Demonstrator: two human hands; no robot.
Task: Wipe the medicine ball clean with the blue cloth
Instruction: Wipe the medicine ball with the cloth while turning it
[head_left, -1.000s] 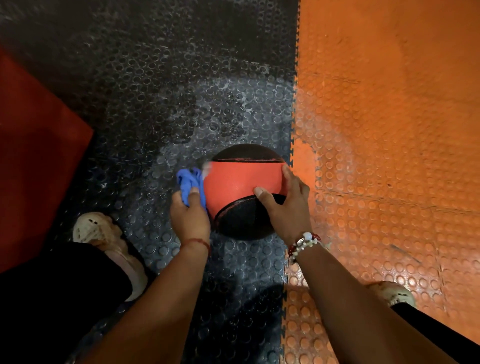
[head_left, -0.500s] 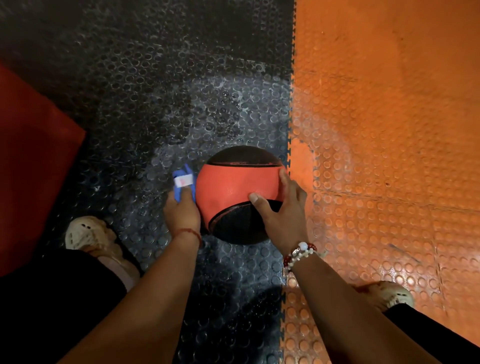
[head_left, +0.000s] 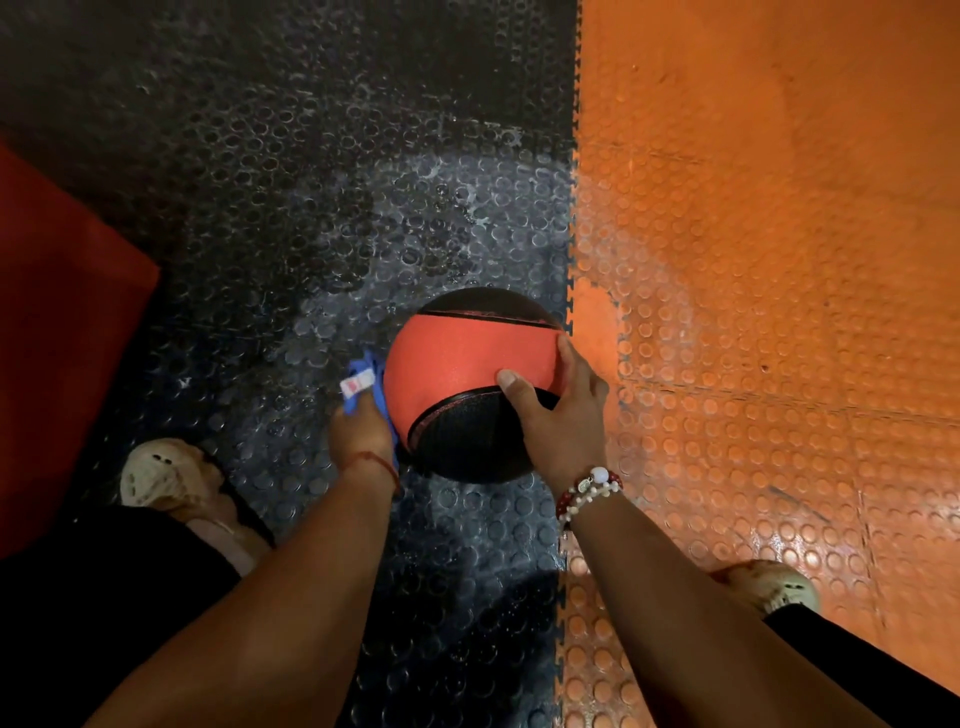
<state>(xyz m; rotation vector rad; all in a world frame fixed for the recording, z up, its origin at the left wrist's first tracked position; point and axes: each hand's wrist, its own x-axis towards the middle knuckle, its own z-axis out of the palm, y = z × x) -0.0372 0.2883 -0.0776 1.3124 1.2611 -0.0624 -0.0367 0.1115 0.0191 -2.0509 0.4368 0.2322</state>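
A red and black medicine ball (head_left: 462, 364) sits on the dark studded floor mat, near the seam with the orange mat. My left hand (head_left: 361, 431) grips the blue cloth (head_left: 363, 382) and presses it against the ball's left side; a white tag shows on the cloth. My right hand (head_left: 558, 415) rests on the ball's right side, thumb across the red band and fingers spread over the far side. Most of the cloth is hidden between my left hand and the ball.
The dark studded mat (head_left: 311, 208) meets an orange studded mat (head_left: 753, 260) along a toothed seam. A red pad (head_left: 57, 312) lies at the left. My two pale shoes (head_left: 166, 478) (head_left: 774, 587) stand either side of my arms.
My left hand has slid the cloth lower down the ball's left side, so less blue cloth shows. The ball has turned slightly under my right hand.
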